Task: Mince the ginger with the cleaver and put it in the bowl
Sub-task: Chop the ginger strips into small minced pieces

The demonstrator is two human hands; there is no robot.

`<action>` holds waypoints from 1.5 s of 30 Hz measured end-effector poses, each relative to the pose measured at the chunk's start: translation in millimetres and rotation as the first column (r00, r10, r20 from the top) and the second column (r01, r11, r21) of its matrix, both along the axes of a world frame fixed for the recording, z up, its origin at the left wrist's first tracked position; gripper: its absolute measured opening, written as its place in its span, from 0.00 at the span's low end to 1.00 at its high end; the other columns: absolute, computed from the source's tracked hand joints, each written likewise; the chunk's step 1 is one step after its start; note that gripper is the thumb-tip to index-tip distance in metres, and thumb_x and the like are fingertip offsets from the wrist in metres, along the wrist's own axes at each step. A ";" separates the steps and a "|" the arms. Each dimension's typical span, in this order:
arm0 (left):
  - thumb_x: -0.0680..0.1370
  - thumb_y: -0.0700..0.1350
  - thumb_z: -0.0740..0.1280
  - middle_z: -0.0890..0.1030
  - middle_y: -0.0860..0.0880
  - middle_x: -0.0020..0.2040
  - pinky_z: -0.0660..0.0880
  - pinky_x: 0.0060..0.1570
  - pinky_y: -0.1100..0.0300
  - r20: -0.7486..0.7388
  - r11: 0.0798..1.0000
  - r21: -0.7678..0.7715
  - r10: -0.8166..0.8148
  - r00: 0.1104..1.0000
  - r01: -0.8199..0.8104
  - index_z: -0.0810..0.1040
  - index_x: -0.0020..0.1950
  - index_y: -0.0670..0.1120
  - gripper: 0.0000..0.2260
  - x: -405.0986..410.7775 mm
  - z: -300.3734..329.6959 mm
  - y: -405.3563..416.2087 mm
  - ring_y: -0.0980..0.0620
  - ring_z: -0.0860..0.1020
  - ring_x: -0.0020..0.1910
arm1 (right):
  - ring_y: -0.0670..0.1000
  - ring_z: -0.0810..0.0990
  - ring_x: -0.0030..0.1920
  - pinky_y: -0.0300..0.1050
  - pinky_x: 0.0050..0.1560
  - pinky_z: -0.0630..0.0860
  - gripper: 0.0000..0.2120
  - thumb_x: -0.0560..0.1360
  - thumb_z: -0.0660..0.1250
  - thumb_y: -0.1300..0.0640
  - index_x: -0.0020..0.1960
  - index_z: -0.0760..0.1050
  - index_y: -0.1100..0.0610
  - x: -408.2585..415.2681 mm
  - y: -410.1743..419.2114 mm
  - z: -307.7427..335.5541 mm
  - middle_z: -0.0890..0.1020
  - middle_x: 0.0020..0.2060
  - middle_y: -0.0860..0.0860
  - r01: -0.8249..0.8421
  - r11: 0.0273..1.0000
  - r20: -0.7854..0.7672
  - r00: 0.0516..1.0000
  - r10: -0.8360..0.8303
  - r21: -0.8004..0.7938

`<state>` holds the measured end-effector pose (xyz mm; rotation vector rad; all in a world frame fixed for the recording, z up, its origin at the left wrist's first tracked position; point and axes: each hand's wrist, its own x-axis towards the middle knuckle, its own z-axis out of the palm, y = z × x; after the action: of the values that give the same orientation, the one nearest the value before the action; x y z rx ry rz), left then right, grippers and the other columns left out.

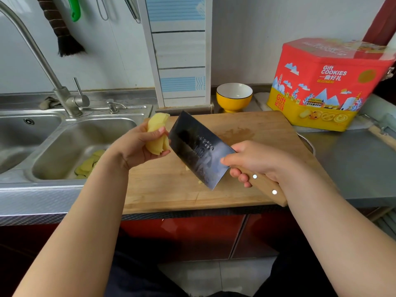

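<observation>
My left hand holds a stack of pale yellow ginger slices above the left edge of the wooden cutting board, thumb across them. My right hand grips the wooden handle of the cleaver. Its dark blade is lifted off the board, tilted, with its front end close to the ginger. A few small ginger bits lie on the board under the blade. The yellow bowl with a white inside stands empty behind the board.
A steel sink at the left holds ginger peelings; its tap rises behind. A red and yellow cookie tin stands at the back right. A steel counter lies right of the board.
</observation>
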<state>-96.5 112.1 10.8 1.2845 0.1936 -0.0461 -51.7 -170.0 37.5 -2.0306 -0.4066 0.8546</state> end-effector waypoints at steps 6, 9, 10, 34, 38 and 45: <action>0.77 0.40 0.66 0.78 0.48 0.46 0.81 0.45 0.50 -0.007 0.996 0.016 0.089 0.996 -0.089 0.73 0.61 0.47 0.13 0.0 7.9 -3.3 0.51 0.81 0.43 | 0.46 0.70 0.24 0.41 0.27 0.73 0.04 0.79 0.64 0.57 0.47 0.74 0.57 -4.3 9.1 -6.4 0.74 0.27 0.50 -0.053 0.997 -0.005 0.999 0.052 -0.052; 0.75 0.40 0.67 0.78 0.48 0.47 0.80 0.48 0.48 -0.009 0.995 0.003 0.095 0.995 -0.095 0.72 0.63 0.47 0.16 0.5 5.3 -5.3 0.49 0.80 0.45 | 0.46 0.70 0.24 0.41 0.27 0.73 0.04 0.79 0.64 0.57 0.48 0.74 0.58 -4.2 10.4 -5.6 0.74 0.27 0.50 -0.057 0.997 0.002 0.998 0.057 -0.049; 0.74 0.40 0.68 0.78 0.48 0.46 0.80 0.49 0.48 -0.011 0.995 -0.001 0.098 0.995 -0.098 0.72 0.62 0.47 0.17 0.7 4.8 -6.6 0.49 0.80 0.45 | 0.46 0.70 0.24 0.41 0.27 0.73 0.04 0.79 0.64 0.58 0.47 0.74 0.58 -4.5 11.1 -5.8 0.74 0.27 0.50 -0.058 0.997 0.003 0.998 0.058 -0.047; 0.74 0.45 0.72 0.80 0.46 0.53 0.79 0.43 0.51 -0.084 0.930 0.322 0.214 0.973 -0.177 0.68 0.69 0.48 0.26 18.7 -19.1 -20.5 0.47 0.81 0.49 | 0.48 0.71 0.26 0.42 0.27 0.73 0.09 0.79 0.63 0.56 0.58 0.66 0.52 53.4 -44.4 -1.4 0.76 0.28 0.51 0.145 0.961 0.167 0.980 -0.107 -0.236; 0.71 0.51 0.75 0.77 0.46 0.59 0.77 0.52 0.48 -0.057 0.849 0.495 0.244 0.968 -0.185 0.67 0.67 0.52 0.28 29.7 -25.2 -30.0 0.45 0.79 0.53 | 0.48 0.71 0.26 0.41 0.26 0.73 0.21 0.80 0.63 0.56 0.71 0.66 0.60 64.7 -61.1 1.1 0.75 0.29 0.53 0.261 0.936 0.199 0.956 -0.216 -0.236; 0.73 0.54 0.73 0.72 0.47 0.60 0.75 0.52 0.51 -0.141 0.604 0.795 0.098 0.985 0.054 0.65 0.70 0.53 0.29 47.6 -24.0 -58.1 0.46 0.73 0.56 | 0.48 0.70 0.29 0.43 0.30 0.74 0.28 0.81 0.61 0.59 0.78 0.57 0.59 67.3 -78.6 11.3 0.74 0.32 0.55 0.344 0.912 0.234 0.927 -0.293 -0.222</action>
<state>-48.9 53.9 -13.2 2.2000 0.4112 -0.0501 15.6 -248.6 48.9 -2.3518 -0.0602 0.5259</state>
